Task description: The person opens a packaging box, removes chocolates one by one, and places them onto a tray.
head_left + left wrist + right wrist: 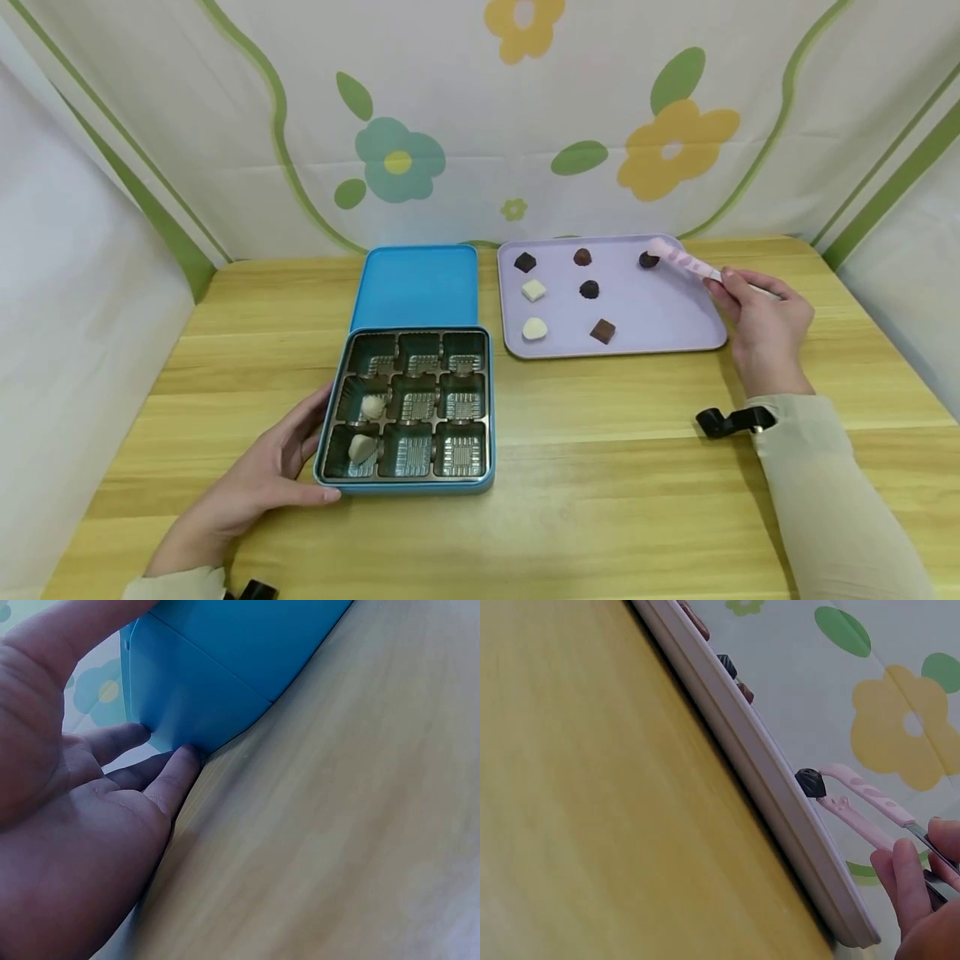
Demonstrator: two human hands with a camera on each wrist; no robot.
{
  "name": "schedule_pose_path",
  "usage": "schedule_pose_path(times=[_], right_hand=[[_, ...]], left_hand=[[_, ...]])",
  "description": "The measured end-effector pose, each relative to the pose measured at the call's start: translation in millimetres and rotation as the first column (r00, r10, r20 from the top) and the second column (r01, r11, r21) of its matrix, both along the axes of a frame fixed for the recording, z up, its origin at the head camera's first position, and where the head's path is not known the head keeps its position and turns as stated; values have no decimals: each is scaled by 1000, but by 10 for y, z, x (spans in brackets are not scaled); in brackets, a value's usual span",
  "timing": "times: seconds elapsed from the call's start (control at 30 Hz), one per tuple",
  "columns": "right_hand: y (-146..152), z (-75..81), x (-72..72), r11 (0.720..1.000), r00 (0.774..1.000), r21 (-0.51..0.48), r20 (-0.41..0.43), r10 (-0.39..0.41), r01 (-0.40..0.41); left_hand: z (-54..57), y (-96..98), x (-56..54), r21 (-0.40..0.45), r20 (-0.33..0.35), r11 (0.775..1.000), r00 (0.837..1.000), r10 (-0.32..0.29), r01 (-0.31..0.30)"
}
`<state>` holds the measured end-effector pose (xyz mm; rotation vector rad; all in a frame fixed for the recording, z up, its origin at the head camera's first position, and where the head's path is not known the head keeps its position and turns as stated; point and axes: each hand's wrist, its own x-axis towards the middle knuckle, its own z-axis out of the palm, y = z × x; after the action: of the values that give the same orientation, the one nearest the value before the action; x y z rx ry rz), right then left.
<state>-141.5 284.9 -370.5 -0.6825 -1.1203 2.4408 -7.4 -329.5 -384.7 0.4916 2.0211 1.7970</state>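
Note:
In the head view my right hand (772, 325) holds pink-tipped tongs (686, 259). Their tips are at a dark round chocolate (648, 261) near the back right of the lilac tray (652, 340). The right wrist view shows the tong arms (870, 799) spread, with their ends touching or very close to that dark chocolate (810, 783). My left hand (262, 479) rests against the left side of the blue tin (450, 487), thumb at its front corner, fingers fairly straight. A divided insert inside the tin has two pale chocolates (372, 407) in its left column.
The tin's blue lid (417, 287) lies behind it, left of the tray. Several other chocolates stand on the tray, among them a white square (533, 290) and a brown square (603, 331). A flowered cloth (465, 100) hangs behind the wooden table (585, 500).

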Motion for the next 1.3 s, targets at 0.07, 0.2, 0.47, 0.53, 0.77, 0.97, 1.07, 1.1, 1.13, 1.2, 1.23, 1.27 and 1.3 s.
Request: schedule_pose_path(times=[0.07, 0.2, 0.47, 0.53, 0.77, 0.97, 1.07, 1.1, 1.13, 1.2, 1.23, 1.27, 1.3], right_hand=[[2, -12, -15, 1000, 1000, -6, 3, -18, 18], [2, -40, -37, 998, 998, 19, 24, -55, 54], [-29, -72, -19, 989, 995, 114, -22, -97, 98], [-42, -78, -7, 985, 994, 136, -50, -95, 101], [-85, -101, -11, 956, 997, 286, -49, -58, 69], [-135, -74, -69, 929, 998, 367, 30, -56, 41], [-151, -65, -102, 934, 998, 357, 47, -52, 32], [-154, -64, -113, 935, 998, 353, 48, -51, 31], [-156, -65, -123, 937, 998, 347, 47, -51, 31], [-160, -69, -141, 942, 998, 334, 41, -57, 40], [-160, -70, -147, 943, 997, 328, 34, -63, 49], [-159, -69, -151, 948, 997, 312, 19, -70, 61], [-161, -65, -154, 951, 997, 299, 1, -78, 74]], left_hand=[[3, 1, -2, -2, 4, 1000, 1000, 0, 0], [6, 4, -3, -4, 3, 1000, 1000, 0, 0], [3, 14, -6, -5, 13, 1000, 1000, 2, -2], [5, 17, -8, -7, 12, 1000, 1000, 3, -3], [17, 15, -3, -11, 12, 1000, 1000, 5, -5], [28, -3, -14, -14, 13, 1000, 1000, 1, -1], [23, -4, -19, -10, 13, 1000, 1000, -1, 1], [20, -3, -19, -9, 12, 1000, 1000, -2, 2], [17, -1, -19, -8, 12, 1000, 1000, -3, 3], [10, 4, -16, -4, 10, 1000, 1000, -3, 3], [7, 5, -14, -3, 8, 1000, 1000, -2, 2], [6, 7, -13, -2, 7, 1000, 1000, -1, 1], [5, 9, -14, -3, 5, 1000, 1000, 0, 0]])
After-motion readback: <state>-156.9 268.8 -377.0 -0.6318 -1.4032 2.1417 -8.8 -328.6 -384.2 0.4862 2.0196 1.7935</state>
